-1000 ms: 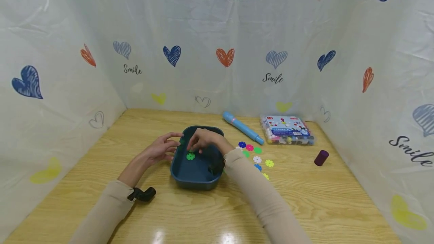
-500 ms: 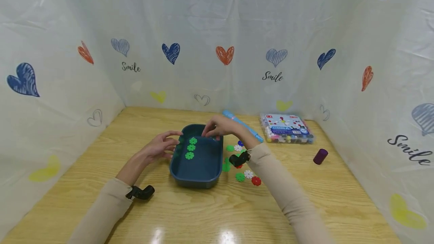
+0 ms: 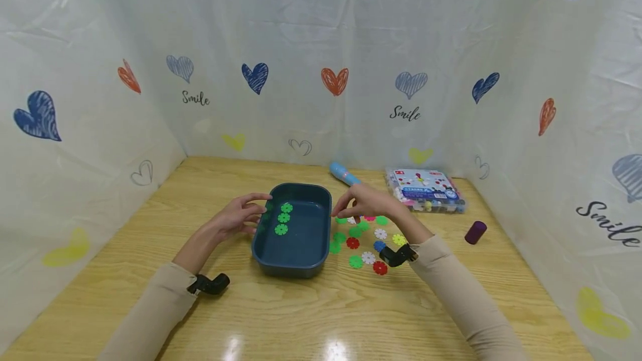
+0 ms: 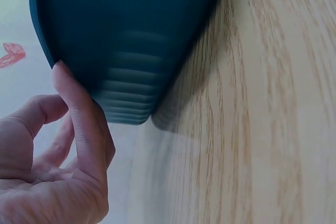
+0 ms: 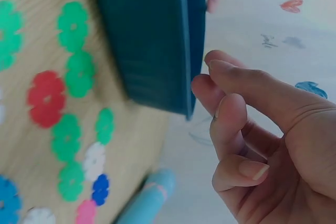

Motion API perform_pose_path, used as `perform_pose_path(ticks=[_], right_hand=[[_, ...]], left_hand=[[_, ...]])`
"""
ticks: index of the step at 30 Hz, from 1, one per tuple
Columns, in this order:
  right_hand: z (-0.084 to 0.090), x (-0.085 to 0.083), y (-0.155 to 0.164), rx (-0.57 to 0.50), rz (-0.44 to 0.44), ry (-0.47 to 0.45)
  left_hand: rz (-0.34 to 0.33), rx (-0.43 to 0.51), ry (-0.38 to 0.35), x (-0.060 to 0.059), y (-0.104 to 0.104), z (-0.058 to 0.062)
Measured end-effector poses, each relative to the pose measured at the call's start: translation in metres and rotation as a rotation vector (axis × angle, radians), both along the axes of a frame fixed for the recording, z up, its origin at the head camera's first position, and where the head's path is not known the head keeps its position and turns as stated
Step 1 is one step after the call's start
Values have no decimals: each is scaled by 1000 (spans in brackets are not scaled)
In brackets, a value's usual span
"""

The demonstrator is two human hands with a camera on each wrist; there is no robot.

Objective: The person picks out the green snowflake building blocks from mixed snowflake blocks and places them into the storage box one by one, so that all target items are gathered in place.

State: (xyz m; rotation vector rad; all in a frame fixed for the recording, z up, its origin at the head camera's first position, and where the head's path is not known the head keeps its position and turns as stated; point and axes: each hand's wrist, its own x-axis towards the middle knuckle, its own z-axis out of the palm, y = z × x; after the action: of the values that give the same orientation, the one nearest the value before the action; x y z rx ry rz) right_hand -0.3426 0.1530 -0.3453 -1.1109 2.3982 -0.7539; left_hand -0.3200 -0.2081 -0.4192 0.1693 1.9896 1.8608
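A dark teal plastic tray stands on the table. Inside, three green snowflake discs lie in a line along the left side. My left hand touches the tray's left rim with its fingertips; in the left wrist view, one finger of that hand meets the rim while the others bend loosely below. Just outside the right rim, my right hand hovers above loose snowflake discs. Its fingers are loosely bent, and the right wrist view has nothing between the fingertips of that hand.
Several red, white, blue, yellow and green discs lie flat right of the tray. Behind them are a light blue tube, partly hidden by my right hand, and a clear box of beads. A purple cylinder stands far right.
My right hand has come out of the tray and moved right, past its rim, over the loose discs. That uncovers three green discs inside. My left hand stays at the left rim.
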Motion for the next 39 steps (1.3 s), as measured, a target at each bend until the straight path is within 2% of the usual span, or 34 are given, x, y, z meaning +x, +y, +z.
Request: perform_pose_path(ticks=[8, 17, 28, 39], right_hand=[[-27, 7, 27, -36, -13, -22], [-53, 6, 45, -9, -40, 45], [-70, 0, 49, 23, -93, 49], [-72, 4, 43, 50, -145, 100]], left_hand=[[5, -14, 15, 0, 1, -1], [-2, -14, 15, -1, 2, -1], [9, -15, 13, 1, 3, -3], [9, -31, 23, 1, 2, -4]])
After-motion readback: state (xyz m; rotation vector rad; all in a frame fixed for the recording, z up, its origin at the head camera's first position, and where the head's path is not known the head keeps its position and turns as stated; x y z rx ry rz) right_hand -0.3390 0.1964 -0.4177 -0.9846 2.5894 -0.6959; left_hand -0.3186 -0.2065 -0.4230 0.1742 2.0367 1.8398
